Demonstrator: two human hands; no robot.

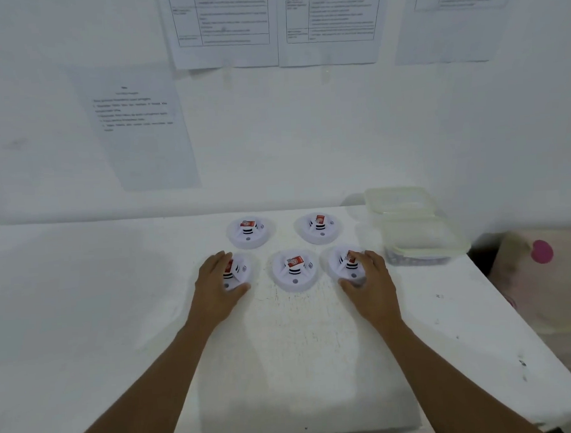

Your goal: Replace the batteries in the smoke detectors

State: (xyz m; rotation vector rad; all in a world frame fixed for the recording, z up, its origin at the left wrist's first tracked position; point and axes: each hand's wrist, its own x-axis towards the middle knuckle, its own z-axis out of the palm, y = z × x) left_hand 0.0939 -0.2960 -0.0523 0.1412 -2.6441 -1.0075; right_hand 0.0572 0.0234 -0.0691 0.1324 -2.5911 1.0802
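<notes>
White plastic throughout: five round smoke detectors sit face-up on a white surface [83,293], each with a red label on its raised hub. Landmark: the middle detector [295,270], in the near row, untouched.

- The left detector [239,273] is just left of the middle detector. The right detector [344,263] is just right of it.
- Two rear detectors sit behind the middle detector, one to its back left [250,231], one to its back right [319,227].
- Clear plastic containers [421,242] stand well right of the middle detector. The near one holds small dark items, too blurred to name.

Hands:
- The left hand [215,286] covers the outer side of the left detector. Its fingers [222,257] curve over the far rim and the thumb is on the near rim, so it is grasping the housing.
- The right hand [370,281] mirrors this on the right detector. Its fingers [367,255] wrap the outer rim and the thumb is on the near edge, also grasping.

Key relation: each unit lies inward of its hand, towards the middle detector. The discs are round, so there is no long axis to line up with. Each hand is nearest its own unit.

Judgement: this looks like an early step. No unit is open and no battery is visible. The next move probably needs a lift or a twist to reach the base.
</notes>
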